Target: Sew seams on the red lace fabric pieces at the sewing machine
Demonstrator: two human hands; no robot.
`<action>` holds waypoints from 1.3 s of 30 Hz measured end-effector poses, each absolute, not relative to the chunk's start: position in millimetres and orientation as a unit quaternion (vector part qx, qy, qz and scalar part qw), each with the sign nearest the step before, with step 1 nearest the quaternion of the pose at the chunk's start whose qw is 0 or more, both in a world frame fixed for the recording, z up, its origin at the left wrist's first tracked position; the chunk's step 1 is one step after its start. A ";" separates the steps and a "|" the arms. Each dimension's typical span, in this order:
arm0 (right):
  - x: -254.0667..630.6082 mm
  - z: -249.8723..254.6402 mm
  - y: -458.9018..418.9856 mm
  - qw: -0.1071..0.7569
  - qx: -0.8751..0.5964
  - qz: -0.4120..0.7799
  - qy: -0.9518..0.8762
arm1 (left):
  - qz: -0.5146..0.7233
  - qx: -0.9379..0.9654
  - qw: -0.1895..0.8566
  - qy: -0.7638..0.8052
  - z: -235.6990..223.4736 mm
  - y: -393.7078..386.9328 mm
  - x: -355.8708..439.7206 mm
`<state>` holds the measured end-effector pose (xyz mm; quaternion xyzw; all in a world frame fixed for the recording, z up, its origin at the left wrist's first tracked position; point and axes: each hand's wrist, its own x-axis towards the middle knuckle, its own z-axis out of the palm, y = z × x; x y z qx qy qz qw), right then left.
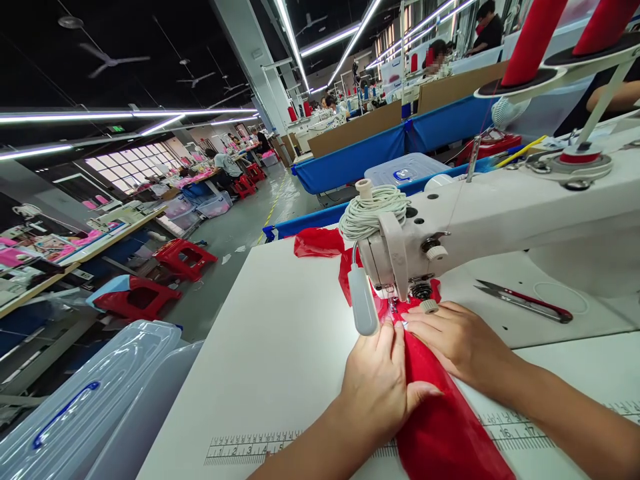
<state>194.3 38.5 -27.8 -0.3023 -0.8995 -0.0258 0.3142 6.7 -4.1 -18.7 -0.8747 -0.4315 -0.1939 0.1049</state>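
Observation:
A long piece of red fabric (440, 407) runs from the table's front edge up under the presser foot of a white sewing machine (480, 213). My left hand (377, 377) lies flat on its left side, fingers stretched toward the needle and thumb out over the cloth. From the right, my right hand (453, 333) rests on the fabric's edge, fingers extended and tips close to the presser foot (393, 305). Behind the needle, more red fabric (320, 243) spreads over the table. A small grey lamp (363, 301) hangs just left of the needle.
Thread snips (525, 300) with red handles lie right of my right hand. A ruler scale (250, 448) is printed along the front of the white table (280, 333). Red thread cones (533, 43) stand above the machine. At left are a lidded plastic bin (100, 387) and red stools (185, 259).

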 end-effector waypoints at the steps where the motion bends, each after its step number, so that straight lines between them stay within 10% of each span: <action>1: 194.4 -27.4 38.6 0.317 -0.302 -0.029 -0.899 | -0.193 -0.875 0.105 -0.432 -18.1 -4.3 6.8; 39: 193.2 -27.4 43.8 0.275 -0.342 0.017 -0.898 | -0.100 -0.875 0.151 -0.450 -17.8 1.0 5.2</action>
